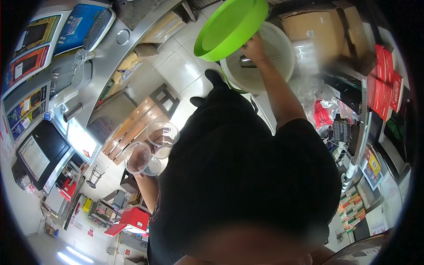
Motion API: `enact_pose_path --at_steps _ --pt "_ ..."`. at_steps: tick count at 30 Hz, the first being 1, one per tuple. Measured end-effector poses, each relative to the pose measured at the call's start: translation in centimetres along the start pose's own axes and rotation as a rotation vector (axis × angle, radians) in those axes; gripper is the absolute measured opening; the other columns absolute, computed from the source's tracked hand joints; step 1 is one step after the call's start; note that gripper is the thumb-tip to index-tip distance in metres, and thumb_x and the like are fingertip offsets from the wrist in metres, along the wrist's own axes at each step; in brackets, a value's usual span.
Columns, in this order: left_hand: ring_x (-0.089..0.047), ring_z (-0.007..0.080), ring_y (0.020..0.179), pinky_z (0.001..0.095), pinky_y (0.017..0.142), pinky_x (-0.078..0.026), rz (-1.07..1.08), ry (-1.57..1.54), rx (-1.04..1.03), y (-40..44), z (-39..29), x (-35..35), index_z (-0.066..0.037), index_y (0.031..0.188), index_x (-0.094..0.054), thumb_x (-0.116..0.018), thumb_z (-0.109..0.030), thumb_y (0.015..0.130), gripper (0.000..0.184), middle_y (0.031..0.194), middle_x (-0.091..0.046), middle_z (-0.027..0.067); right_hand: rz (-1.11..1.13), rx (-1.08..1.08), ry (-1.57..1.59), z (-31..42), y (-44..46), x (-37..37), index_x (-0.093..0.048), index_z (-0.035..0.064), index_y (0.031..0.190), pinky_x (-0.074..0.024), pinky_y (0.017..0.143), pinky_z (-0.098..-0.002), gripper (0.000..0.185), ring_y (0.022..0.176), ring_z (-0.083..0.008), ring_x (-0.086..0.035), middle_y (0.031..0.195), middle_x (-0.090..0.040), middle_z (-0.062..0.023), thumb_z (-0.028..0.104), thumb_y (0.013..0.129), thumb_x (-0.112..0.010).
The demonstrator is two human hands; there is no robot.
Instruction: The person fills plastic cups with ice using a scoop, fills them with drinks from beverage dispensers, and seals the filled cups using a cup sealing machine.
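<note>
My right hand (255, 48) grips the edge of a round bright green lid or basin (229, 28), which is tilted over a large pale round tub (282, 55). A metal object (248, 63) shows inside the tub, beside my right wrist. On the other side, my left hand (140, 177) holds several clear plastic cups (162, 134); its fingers are mostly hidden behind and within them.
A steel counter (104, 66) runs along the left, with a lit screen (81, 137) beyond. Wooden slats (128, 128) stand near the cups. A cardboard box (313, 31), plastic bags (311, 99) and red boxes (383, 79) are on the right.
</note>
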State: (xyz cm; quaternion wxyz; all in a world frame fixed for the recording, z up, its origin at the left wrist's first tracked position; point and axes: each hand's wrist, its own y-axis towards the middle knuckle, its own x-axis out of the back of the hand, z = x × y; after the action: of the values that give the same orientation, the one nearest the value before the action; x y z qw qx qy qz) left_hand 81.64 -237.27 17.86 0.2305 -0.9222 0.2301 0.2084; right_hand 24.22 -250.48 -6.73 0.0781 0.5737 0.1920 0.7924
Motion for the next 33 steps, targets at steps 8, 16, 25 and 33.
enact_pose_path --at_steps 8,16,25,33 --pt "-0.054 0.0335 0.131 0.0553 0.111 -0.04 0.002 -0.008 0.037 1.6 0.0 0.4 -0.006 0.144 -0.056 -0.095 -0.02 0.059 0.095 0.14 -0.057 0.0162 0.994 -0.598 -0.44 -1.7 -8.1 2.4 -0.067 0.0127 0.133 -0.0445 0.104 -0.0615 0.053 0.134 -0.0349 -0.053 0.134 -0.066 -0.0104 0.05 0.096 -0.064" --pt "-0.052 0.0341 0.133 0.0571 0.112 -0.039 0.008 0.001 0.075 3.1 0.0 0.3 -0.008 0.146 -0.056 -0.093 -0.019 0.061 0.094 0.141 -0.057 0.0158 1.451 -0.667 -0.258 -0.6 -6.3 3.0 -0.073 0.0109 0.128 -0.0528 0.098 -0.0563 0.041 0.119 -0.0347 -0.068 0.13 -0.072 -0.0128 0.031 0.094 -0.064" --pt "-0.051 0.0346 0.135 0.0591 0.113 -0.038 0.046 0.026 0.105 5.8 -0.2 -1.3 -0.009 0.148 -0.055 -0.092 -0.017 0.063 0.093 0.142 -0.057 0.0153 1.393 -0.792 -0.014 2.2 -7.9 -3.2 -0.075 0.0079 0.124 -0.056 0.097 -0.0468 0.045 0.116 -0.0325 -0.071 0.127 -0.073 -0.0161 0.035 0.088 -0.07" --pt "-0.05 0.0352 0.136 0.0609 0.114 -0.037 0.05 0.017 0.096 6.1 0.5 -1.3 -0.011 0.149 -0.055 -0.091 -0.016 0.064 0.092 0.143 -0.056 0.0149 1.239 -0.371 0.033 -0.8 -16.6 -5.6 -0.08 0.0058 0.104 -0.0576 0.091 -0.0473 0.031 0.105 -0.0375 -0.073 0.107 -0.076 -0.02 0.026 0.086 -0.065"
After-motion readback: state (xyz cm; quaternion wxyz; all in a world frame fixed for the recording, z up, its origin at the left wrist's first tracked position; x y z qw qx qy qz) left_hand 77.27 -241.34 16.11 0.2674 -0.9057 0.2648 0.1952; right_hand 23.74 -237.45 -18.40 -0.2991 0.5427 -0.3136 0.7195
